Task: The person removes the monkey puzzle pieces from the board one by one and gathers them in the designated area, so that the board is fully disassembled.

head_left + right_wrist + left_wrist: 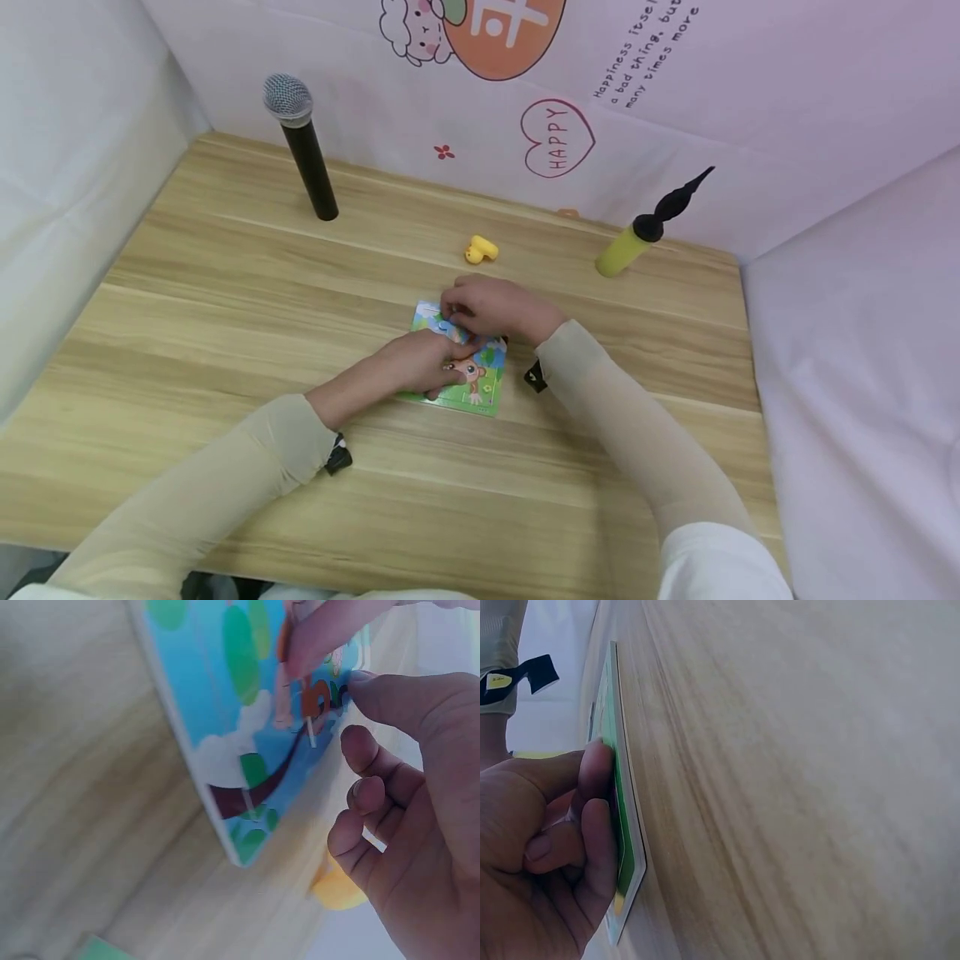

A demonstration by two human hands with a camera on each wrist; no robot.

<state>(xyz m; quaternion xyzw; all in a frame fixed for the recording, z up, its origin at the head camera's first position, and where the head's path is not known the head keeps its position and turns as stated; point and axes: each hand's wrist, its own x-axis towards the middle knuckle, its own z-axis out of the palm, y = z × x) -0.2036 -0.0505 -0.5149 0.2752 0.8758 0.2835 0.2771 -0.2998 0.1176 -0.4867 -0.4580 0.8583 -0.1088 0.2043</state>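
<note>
On the tabletop lies a flat puzzle board (487, 392) printed with a monkey on green and blue. My left hand (420, 358) lies across its left side with bent fingers touching the surface, and one finger reaches across the picture. The left wrist view has these fingertips (596, 776) against the board's green face. At the top edge is my right hand (487, 304), its fingers loosely bent. In the right wrist view, the right thumb (390, 697) touches the board's edge, apart from the other fingers. The hands cover part of the picture.
A small yellow toy (481, 248) lies just beyond the right hand. A black microphone (309, 158) stands at the back left, and a yellow-green pump (624, 250) with a black nozzle at the back right. Printed white cloth (337, 50) hangs behind the wooden table (187, 333).
</note>
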